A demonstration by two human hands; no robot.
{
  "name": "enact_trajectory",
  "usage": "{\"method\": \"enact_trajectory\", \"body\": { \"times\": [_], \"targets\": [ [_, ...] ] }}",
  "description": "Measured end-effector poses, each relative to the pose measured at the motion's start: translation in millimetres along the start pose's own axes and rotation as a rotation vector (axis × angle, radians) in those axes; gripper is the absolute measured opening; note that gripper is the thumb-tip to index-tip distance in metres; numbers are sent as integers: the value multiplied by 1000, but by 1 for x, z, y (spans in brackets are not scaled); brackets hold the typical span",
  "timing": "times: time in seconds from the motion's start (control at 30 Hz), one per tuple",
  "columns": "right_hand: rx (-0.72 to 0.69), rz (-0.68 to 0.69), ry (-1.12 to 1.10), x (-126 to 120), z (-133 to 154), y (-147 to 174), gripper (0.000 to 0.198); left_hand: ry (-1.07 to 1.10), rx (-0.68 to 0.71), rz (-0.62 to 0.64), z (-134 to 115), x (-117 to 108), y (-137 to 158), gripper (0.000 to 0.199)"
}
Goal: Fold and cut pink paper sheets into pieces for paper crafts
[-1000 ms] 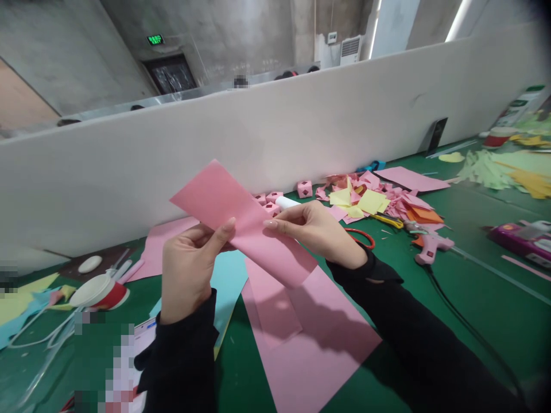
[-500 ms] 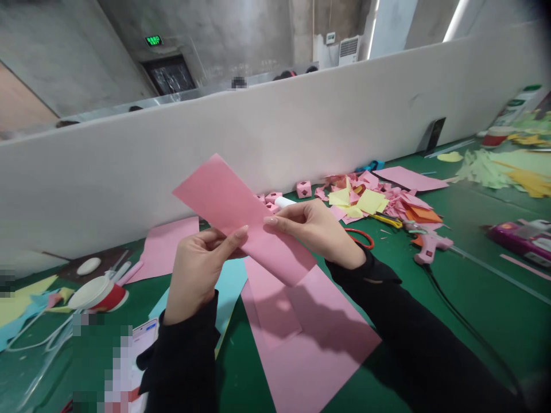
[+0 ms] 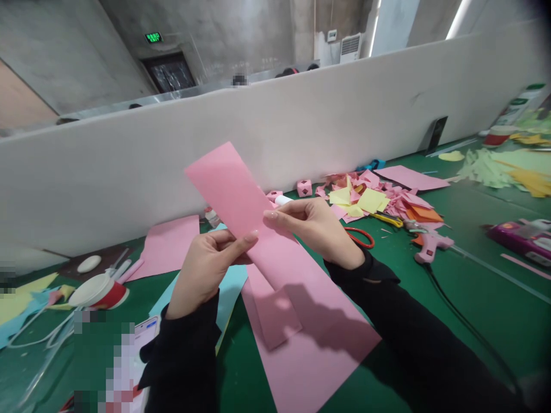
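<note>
A strip of pink paper (image 3: 235, 189) is held up in the air, tilted, between both hands. My left hand (image 3: 213, 261) pinches its left edge between thumb and fingers. On the opposite edge, my right hand (image 3: 307, 226) grips it the same way, thumb on the near face. Below lies a large pink sheet (image 3: 327, 344) on the green table, with a smaller pink piece (image 3: 279, 321) on top of it. Light blue paper (image 3: 232, 281) sticks out beneath my left wrist.
Pink and yellow scraps (image 3: 370, 198) are heaped near the white partition (image 3: 129, 155). A pink glue gun (image 3: 429, 244), red-handled scissors (image 3: 361, 236) and a yellow cutter (image 3: 387, 219) lie right. Left are a paper cup (image 3: 103, 292), a phone (image 3: 146, 338) and another pink sheet (image 3: 170, 246).
The pink strip has turned more upright, its top end shifting up and to the right. My left hand has moved slightly right; my right hand has hardly moved.
</note>
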State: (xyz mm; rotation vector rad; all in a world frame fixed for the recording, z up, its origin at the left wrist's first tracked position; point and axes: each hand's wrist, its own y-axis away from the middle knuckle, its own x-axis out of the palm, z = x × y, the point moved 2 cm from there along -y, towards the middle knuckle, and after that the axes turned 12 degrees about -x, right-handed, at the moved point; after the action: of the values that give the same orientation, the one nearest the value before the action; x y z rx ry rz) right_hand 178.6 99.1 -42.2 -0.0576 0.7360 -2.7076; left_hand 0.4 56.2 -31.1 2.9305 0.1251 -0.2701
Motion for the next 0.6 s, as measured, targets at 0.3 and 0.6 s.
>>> {"method": "enact_trajectory", "body": {
  "times": [0.3,0.6],
  "targets": [
    [86,178,75,-7,8,-1,34,29,-26,-59,-2,-6,1,35],
    [162,400,6,-10,12,2,28,130,173,-305,-1,-9,2,23]
  ]
}}
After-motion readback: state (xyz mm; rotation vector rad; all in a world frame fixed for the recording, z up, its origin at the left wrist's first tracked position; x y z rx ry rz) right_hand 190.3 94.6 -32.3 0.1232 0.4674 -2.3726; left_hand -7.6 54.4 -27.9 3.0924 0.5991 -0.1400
